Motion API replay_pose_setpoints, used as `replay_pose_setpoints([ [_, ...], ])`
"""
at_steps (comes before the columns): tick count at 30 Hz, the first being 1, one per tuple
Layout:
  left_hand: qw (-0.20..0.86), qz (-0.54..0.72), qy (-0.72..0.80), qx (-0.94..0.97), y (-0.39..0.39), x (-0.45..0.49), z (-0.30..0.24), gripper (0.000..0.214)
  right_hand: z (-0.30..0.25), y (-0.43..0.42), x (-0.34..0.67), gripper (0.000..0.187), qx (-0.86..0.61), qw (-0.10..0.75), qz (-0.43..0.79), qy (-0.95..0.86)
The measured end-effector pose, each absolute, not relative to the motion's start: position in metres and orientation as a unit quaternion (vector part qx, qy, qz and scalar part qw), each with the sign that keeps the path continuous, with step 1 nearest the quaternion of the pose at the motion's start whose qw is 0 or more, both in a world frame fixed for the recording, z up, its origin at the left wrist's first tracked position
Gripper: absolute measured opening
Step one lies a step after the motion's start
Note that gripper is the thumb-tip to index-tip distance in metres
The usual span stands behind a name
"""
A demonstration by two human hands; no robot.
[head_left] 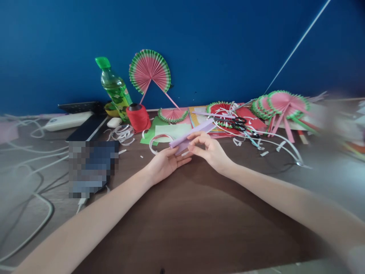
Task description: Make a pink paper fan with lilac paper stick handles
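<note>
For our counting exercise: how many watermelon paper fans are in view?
5 fans: one against the wall, one near the red spool, one by the scissors, two overlapping at right; more may be hidden there.

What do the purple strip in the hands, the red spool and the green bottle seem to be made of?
The purple strip: probably paper, matte, folded flat with crisp edges. The red spool: apparently wound thread or ribbon, faint sheen; too small to tell which. The green bottle: likely clear plastic, glossy and see-through, with a green cap.
</note>
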State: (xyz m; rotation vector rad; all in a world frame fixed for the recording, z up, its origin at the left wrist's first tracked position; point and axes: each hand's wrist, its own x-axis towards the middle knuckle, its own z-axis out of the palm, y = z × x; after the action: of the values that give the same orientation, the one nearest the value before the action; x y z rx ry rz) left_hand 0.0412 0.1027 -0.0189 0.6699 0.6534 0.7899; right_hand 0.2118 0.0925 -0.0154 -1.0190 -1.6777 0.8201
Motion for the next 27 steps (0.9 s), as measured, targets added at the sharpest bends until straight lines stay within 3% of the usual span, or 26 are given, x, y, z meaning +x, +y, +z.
replay_pose_setpoints([
  [10,0.831,0.347,0.248,0.356,0.1025,0.0412,-0.0219,0.02,-0.0186,0.0888,0.2029,0.012,-0.468,0.475,0.238,-0.706],
  [27,0.83,0.348,0.251,0.356,0.1033,0.0439,-0.0232,0.026,-0.0218,0.0923,0.2024,0.013,-0.459,0.458,0.237,-0.723],
])
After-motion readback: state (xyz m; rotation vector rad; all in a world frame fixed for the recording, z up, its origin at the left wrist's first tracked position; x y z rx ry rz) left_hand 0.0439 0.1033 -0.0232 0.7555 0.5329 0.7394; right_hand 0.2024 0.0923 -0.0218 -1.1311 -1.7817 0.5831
